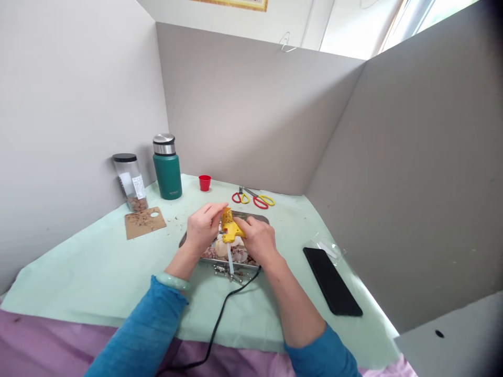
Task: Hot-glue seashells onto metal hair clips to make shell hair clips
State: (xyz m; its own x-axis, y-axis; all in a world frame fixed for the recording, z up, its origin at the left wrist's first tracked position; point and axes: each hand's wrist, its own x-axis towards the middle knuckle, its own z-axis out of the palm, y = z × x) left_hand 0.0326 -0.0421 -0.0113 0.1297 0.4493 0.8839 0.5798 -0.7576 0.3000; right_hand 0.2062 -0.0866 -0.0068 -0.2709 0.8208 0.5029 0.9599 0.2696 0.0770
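Note:
A yellow glue gun (231, 230) with a white glue stick (230, 257) coming out of its rear is over a metal tray (257, 215). My right hand (257, 238) is wrapped round its handle, from which a black cord runs toward the front edge. My left hand (202, 229) is at the gun's far end, fingers pinched together near the nozzle; whatever lies between the fingertips is too small to make out. Shells (239, 253) and small pieces lie in the tray below. Small metal items (228, 273) lie at the tray's near edge.
A green bottle (168, 175), a clear jar (135, 188) with a black lid and a brown card (143, 224) stand or lie at the left. Behind the tray are a red cup (205, 183) and scissors (261, 200). A black phone (332, 281) and clear plastic bag (328, 247) lie right.

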